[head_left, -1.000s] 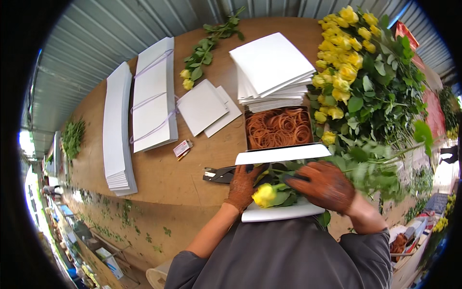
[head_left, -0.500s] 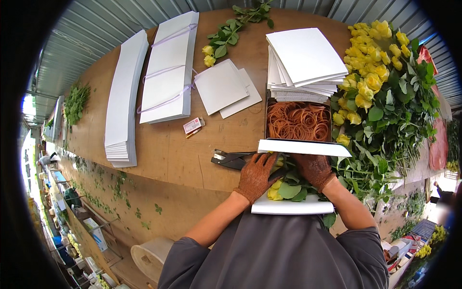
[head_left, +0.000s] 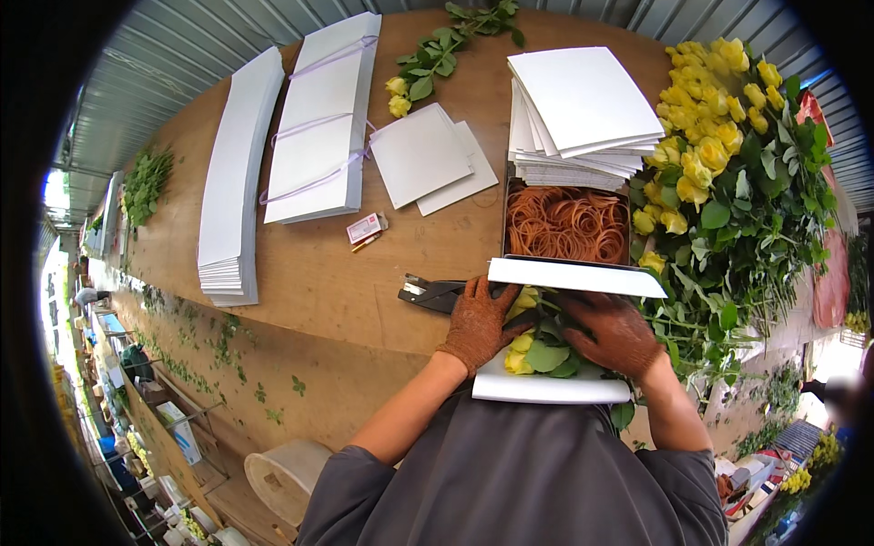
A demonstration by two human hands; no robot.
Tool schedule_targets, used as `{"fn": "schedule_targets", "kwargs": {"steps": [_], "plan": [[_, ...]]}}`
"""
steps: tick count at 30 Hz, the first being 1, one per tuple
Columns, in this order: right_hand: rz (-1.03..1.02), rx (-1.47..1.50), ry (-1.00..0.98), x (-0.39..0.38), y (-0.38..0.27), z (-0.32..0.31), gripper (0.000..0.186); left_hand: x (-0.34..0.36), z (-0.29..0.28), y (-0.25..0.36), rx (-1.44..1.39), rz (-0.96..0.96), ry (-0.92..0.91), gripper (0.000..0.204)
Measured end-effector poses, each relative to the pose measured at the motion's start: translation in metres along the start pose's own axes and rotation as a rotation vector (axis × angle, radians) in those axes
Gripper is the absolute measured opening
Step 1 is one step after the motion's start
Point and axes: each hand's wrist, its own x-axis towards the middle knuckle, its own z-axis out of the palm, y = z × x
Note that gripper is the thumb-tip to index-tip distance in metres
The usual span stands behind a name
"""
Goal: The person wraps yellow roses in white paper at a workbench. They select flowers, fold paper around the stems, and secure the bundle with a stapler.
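Between my hands yellow roses (head_left: 520,353) with green leaves lie on a white sheet (head_left: 551,389), whose near edge curls against my dark apron. Its far edge (head_left: 578,277) stands raised past my fingertips. Both hands wear brown knit gloves. My left hand (head_left: 477,326) is open at the left side of the roses, thumb apart and fingers stretched to the raised edge. Over the leaves and stems on the right lies my right hand (head_left: 614,335), open, some fingertips hidden. A black hand tool with a metal head (head_left: 417,289), like a stapler, lies beside my left hand.
Beyond the sheet sits a box of brown rubber bands (head_left: 566,226), with stacked white sheets (head_left: 587,100) behind. A heap of yellow roses (head_left: 710,155) fills the right. Left are two long white stacks (head_left: 238,173), (head_left: 323,118), loose cards (head_left: 421,156) and a small box (head_left: 366,227).
My right hand has drawn back slightly and spread flatter over the leaves. The left hand has shifted a little left, off the roses. The sheet and roses stay nearly in place.
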Motion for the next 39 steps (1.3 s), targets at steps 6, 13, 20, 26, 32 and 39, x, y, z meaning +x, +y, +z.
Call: {"fn": "schedule_targets", "kwargs": {"steps": [6, 13, 20, 26, 32, 39], "plan": [[-0.057, 0.895, -0.39, -0.089, 0.011, -0.068, 0.022, -0.001, 0.009, -0.008, 0.077, 0.047, 0.039, 0.07], [0.656, 0.474, -0.348, -0.199, 0.053, 0.108, 0.053, 0.0, 0.007, -0.008, -0.068, 0.045, 0.069, 0.069], [0.731, 0.639, -0.305, -0.192, -0.018, 0.047, 0.037, -0.002, 0.009, -0.011, -0.081, 0.03, 0.028, 0.07], [0.21, 1.562, 0.094, -0.17, -0.034, -0.05, 0.024, 0.0, 0.024, -0.018, -0.045, 0.011, 0.057, 0.073], [0.635, 0.83, 0.089, -0.067, -0.022, -0.063, 0.022, 0.001, 0.02, -0.017, -0.112, -0.011, 0.065, 0.073], [0.767, 0.837, -0.342, -0.142, 0.046, -0.093, 0.021, -0.004, 0.009, -0.013, -0.118, 0.028, 0.073, 0.071]]}}
